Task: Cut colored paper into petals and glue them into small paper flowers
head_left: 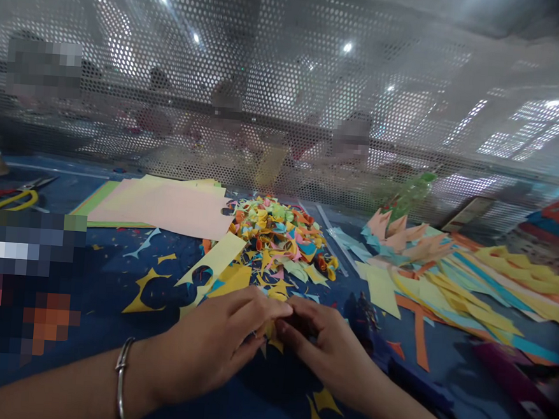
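Just below the heap of folded paper bits (278,232), left hand (217,345) and right hand (322,346) meet fingertip to fingertip, both pinched on one small yellow paper piece (270,336) between them, equally near; its axis hidden.

Indoor scene, moderately lit by small white ceiling lamps (347,47) that glare through a perforated grey mesh screen (286,108), with streaky bright patches at upper right. The blue paper-strewn tabletop (111,287) is dimmer, with soft shadows under the hands. Motion blur softens everything. Edges bow and smear, the corners darken, and several patches are pixelated.
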The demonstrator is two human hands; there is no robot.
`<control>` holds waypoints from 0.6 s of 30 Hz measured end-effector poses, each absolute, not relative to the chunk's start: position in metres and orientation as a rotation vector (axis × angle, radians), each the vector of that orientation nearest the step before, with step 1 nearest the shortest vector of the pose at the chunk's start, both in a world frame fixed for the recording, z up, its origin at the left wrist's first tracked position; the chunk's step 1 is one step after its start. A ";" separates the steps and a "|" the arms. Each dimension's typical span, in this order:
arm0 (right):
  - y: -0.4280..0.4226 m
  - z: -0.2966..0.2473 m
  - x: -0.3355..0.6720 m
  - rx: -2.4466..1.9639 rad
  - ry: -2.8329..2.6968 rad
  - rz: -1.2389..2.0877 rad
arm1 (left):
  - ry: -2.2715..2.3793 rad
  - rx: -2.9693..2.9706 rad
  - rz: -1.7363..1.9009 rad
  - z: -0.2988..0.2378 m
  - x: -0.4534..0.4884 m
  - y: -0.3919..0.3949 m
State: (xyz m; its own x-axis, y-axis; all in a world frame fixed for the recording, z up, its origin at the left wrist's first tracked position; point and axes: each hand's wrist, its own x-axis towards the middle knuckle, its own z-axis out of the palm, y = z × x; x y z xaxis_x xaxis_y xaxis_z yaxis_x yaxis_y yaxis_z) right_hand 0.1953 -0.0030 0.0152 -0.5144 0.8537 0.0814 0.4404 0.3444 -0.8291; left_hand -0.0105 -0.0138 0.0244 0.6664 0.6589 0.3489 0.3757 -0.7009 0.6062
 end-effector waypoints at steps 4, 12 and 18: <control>-0.005 0.014 0.195 -1.149 -2.133 0.982 | 0.799 2.422 0.791 0.025 -0.007 -0.015; -0.005 0.014 0.193 -1.167 -2.118 0.957 | 0.818 2.403 0.789 0.023 -0.006 -0.017; -0.005 0.015 0.191 -1.171 -2.092 0.976 | 0.801 2.324 0.856 0.028 -0.007 -0.018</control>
State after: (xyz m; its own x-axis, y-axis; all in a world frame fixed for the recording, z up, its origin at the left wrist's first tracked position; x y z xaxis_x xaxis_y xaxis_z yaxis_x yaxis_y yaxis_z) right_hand 0.1913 -0.0054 0.0147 -0.4721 0.8748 0.1087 0.4788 0.3580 -0.8016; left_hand -0.0069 -0.0183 0.0275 0.6232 0.6792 0.3878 0.3416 -0.6824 0.6463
